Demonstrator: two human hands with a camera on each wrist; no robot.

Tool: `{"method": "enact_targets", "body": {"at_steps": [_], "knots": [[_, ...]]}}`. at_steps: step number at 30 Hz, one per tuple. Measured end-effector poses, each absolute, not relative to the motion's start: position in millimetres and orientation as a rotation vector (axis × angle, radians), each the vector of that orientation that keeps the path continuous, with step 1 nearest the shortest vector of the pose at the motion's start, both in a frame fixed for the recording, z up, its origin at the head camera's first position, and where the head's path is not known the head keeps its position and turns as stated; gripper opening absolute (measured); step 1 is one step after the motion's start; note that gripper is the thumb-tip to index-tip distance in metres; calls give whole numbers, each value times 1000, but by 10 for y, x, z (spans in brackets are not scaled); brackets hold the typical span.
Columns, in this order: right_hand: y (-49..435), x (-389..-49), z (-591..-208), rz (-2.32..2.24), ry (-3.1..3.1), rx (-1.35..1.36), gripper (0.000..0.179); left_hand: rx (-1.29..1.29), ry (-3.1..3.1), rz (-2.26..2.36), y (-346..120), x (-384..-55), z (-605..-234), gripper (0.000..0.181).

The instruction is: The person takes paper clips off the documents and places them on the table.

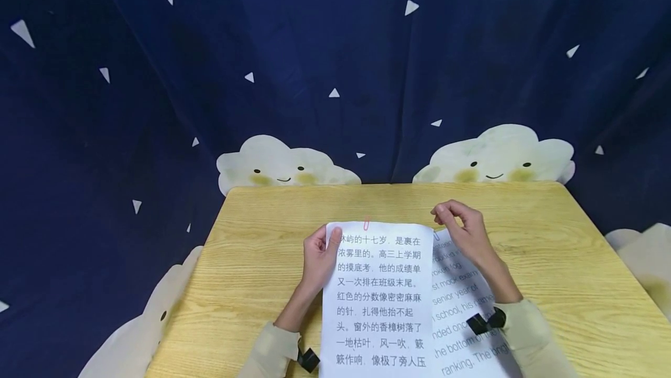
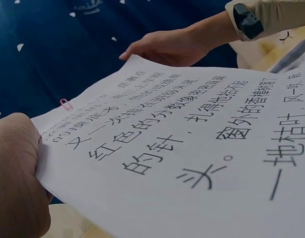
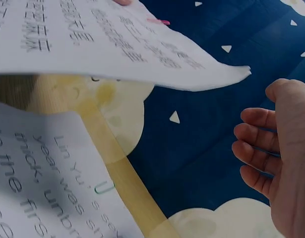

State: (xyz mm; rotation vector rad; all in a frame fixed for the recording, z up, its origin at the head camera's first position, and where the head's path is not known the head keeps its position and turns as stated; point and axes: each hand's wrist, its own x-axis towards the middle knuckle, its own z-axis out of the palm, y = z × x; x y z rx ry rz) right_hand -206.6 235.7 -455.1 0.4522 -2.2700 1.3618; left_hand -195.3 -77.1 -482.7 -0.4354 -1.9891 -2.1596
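Note:
My left hand [image 1: 320, 257] grips the upper left edge of a white paper [image 1: 385, 290] printed in large Chinese characters, thumb on the front. A pink paper clip [image 1: 366, 224] sits on that paper's top edge. In the right wrist view the paper is raised above the table, its near corner curling. My right hand [image 3: 291, 148] is just off that corner with fingers loosely bent and nothing in them. Beneath, on the table, lies a second paper [image 3: 53, 173] with English print, partly covered in the head view. A greenish paper clip [image 3: 104, 187] is on its edge.
The light wooden table [image 1: 251, 238] reaches back to a dark blue curtain [image 1: 314, 34] with white triangles and smiling clouds. Each sleeved wrist carries a black device, such as the right wrist's camera [image 1: 486, 321], just above the papers.

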Motion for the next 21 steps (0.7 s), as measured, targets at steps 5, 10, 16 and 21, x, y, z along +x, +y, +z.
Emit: {"method": "enact_targets", "body": {"at_steps": [5, 10, 16, 21], "knots": [[2334, -2179, -4751, 1362, -2308, 483, 17, -434, -1989, -2163, -767, -1954, -4831, 21], [2242, -2174, -4776, 1366, -2336, 523, 18, -420, -1990, -2187, -762, -1952, -4840, 21], [2105, -2104, -4638, 1372, -2357, 544, 18, -407, -1995, -2178, -767, -1952, -4842, 21], [1993, -2015, -4450, 1428, -2367, 597, 20, -423, -1994, -2172, -764, -1952, -4839, 22]]}}
